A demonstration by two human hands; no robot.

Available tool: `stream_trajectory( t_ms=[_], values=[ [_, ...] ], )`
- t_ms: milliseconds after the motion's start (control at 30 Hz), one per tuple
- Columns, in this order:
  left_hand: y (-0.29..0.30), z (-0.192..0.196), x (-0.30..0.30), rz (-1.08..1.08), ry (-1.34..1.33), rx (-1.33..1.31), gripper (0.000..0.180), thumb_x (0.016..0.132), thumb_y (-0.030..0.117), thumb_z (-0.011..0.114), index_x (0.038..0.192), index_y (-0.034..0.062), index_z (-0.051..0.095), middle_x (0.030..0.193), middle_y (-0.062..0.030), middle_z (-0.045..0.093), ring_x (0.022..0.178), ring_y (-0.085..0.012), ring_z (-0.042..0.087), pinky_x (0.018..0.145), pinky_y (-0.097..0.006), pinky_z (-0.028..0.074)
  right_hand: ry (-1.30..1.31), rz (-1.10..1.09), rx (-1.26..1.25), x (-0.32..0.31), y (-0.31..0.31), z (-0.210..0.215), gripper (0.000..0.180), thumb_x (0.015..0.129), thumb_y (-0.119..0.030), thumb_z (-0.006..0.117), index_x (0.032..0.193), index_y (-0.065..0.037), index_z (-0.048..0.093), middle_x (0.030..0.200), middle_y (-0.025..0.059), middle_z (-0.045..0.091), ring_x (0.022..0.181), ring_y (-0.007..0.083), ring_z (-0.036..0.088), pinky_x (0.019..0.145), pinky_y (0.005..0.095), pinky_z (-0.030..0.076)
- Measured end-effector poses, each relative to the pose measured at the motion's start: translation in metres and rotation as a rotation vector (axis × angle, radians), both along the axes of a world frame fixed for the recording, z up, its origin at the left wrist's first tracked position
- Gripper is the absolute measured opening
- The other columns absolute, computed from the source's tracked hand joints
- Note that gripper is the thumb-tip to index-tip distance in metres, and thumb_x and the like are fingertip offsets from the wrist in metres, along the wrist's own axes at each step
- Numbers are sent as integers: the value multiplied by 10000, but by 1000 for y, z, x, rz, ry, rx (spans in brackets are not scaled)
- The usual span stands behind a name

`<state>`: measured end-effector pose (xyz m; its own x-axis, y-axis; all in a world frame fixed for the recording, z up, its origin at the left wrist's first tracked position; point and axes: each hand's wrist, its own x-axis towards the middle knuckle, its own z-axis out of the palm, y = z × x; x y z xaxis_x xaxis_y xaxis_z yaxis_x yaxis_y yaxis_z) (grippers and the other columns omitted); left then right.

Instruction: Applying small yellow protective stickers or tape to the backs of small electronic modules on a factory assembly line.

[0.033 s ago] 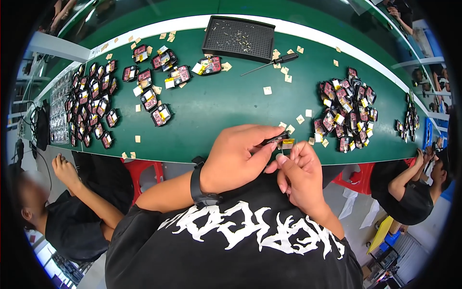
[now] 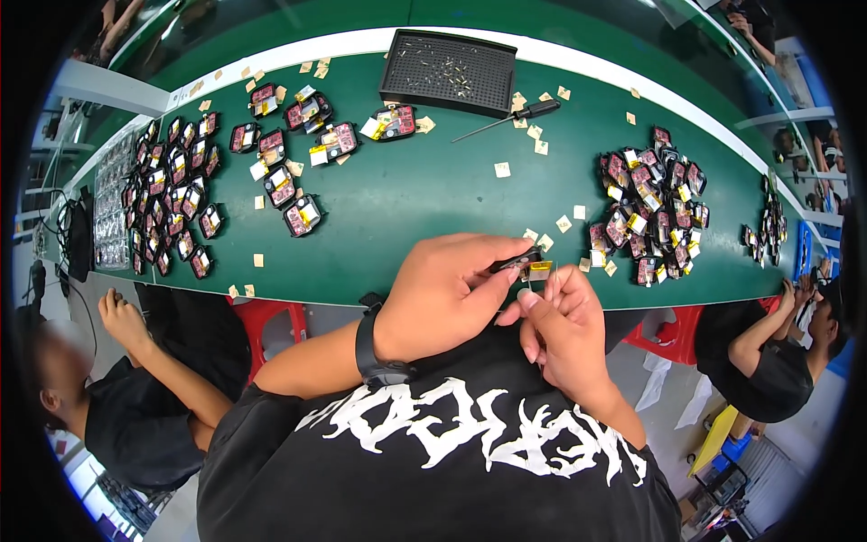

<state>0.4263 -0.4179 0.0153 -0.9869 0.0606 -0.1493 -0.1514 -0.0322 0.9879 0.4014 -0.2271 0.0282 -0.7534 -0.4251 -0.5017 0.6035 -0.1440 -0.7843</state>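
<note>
My left hand (image 2: pixel 450 291), coming in from the left with a dark watch on its wrist, is closed round a small black device housing (image 2: pixel 517 263). A silvery battery pouch with yellow tape (image 2: pixel 540 267) sticks out of the housing on its right side. Against that battery my right hand (image 2: pixel 567 327) is closed, thumb and fingers pinched together. Thin pale lines show by its fingertips, but whether they are wires or a slim tool I cannot make out. Most of the housing is hidden behind my left fingers.
A green table (image 2: pixel 397 194) carries a pile of opened devices (image 2: pixel 646 212) at right and another cluster (image 2: pixel 172 194) at left. Beyond my hands are a black tray (image 2: pixel 452 77) of small metal parts and a screwdriver (image 2: pixel 533 111). Small paper squares (image 2: pixel 502 169) lie scattered. People sit on both sides.
</note>
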Motion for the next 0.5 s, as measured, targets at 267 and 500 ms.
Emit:
stream_trajectory(
  t_ms=[267, 500],
  values=[
    [-3, 6, -4, 13, -264, 411, 344, 1006, -22, 601, 1340, -104, 586, 1184, -153, 713, 1017, -161, 702, 897, -290, 584, 73, 22, -69, 0, 2, -2, 179, 1033, 9, 533, 975, -79, 388, 873, 234, 711, 436, 80, 495, 392, 213, 347],
    [-4, 7, -6, 12, -243, 393, 371, 996, -19, 619, 1359, -81, 579, 1184, -129, 709, 1036, -140, 691, 885, -282, 578, 186, -89, -97, -4, 17, -7, 253, 987, 23, 610, 1157, -62, 443, 869, 182, 727, 473, 40, 457, 458, 189, 350]
  ],
)
